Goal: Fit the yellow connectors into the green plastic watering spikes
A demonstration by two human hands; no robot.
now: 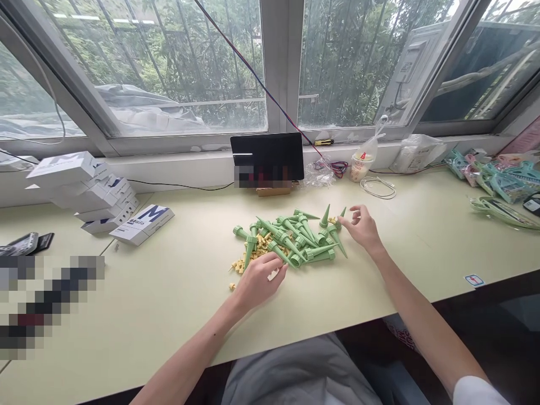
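Note:
A heap of green cone-shaped plastic spikes (pixel 295 239) lies in the middle of the pale table (pixel 169 304), with several small yellow plastic pieces (pixel 247 261) scattered at its left side. My left hand (pixel 258 281) rests at the near left edge of the heap, fingers curled in a pinch beside the yellow pieces; what it holds I cannot make out. My right hand (pixel 361 228) reaches to the heap's right edge, fingers bent and touching a green spike there.
A dark tablet (pixel 267 157) leans against the window sill behind the heap. White boxes (pixel 90 188) are stacked at the left. A bagged cup (pixel 361 163), a coiled cable (pixel 378 187) and teal plastic items (pixel 500 177) lie at the right.

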